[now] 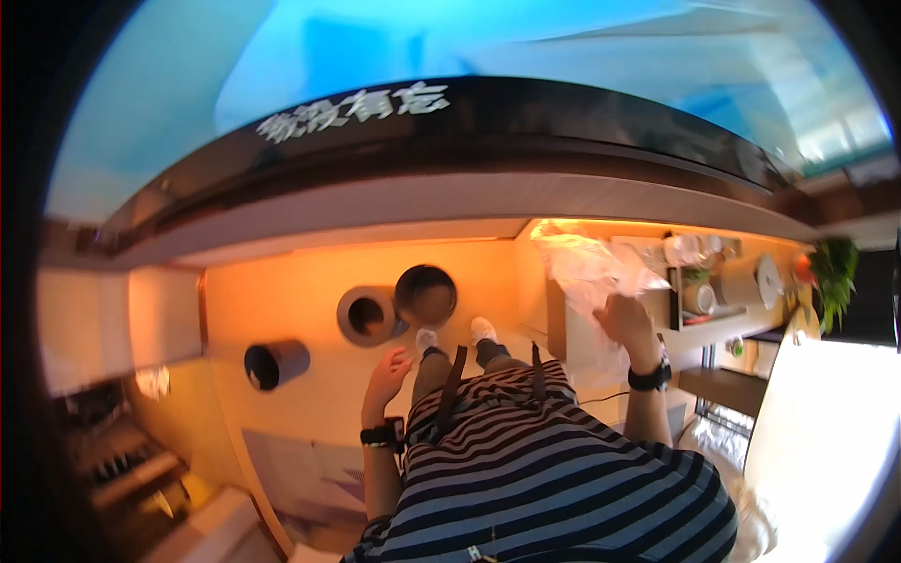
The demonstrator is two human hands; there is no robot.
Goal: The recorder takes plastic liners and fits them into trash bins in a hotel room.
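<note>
My right hand (pixel 624 320) is closed around a crumpled clear plastic bag (pixel 581 264), which puffs out above and left of the fist in front of the lit shelf. Empty, my left hand (pixel 389 375) hangs low beside my leg with its fingers loosely apart. Near my feet stand two cylindrical bins: one dark-lined bin (pixel 422 278) with a wide mouth, and a grey bin (pixel 346 318) with a smaller dark opening, close against it. A third grey cylindrical bin (pixel 292 360) with a dark mouth stands farther left.
A large lit screen (pixel 563 60) spans the front above a long ledge (pixel 422 200). On the right, a shelf holds jars (pixel 686 248), a canister (pixel 746 281) and a small pot (pixel 700 299). A green plant (pixel 834 278) stands beyond. A patterned rug (pixel 310 478) lies at lower left.
</note>
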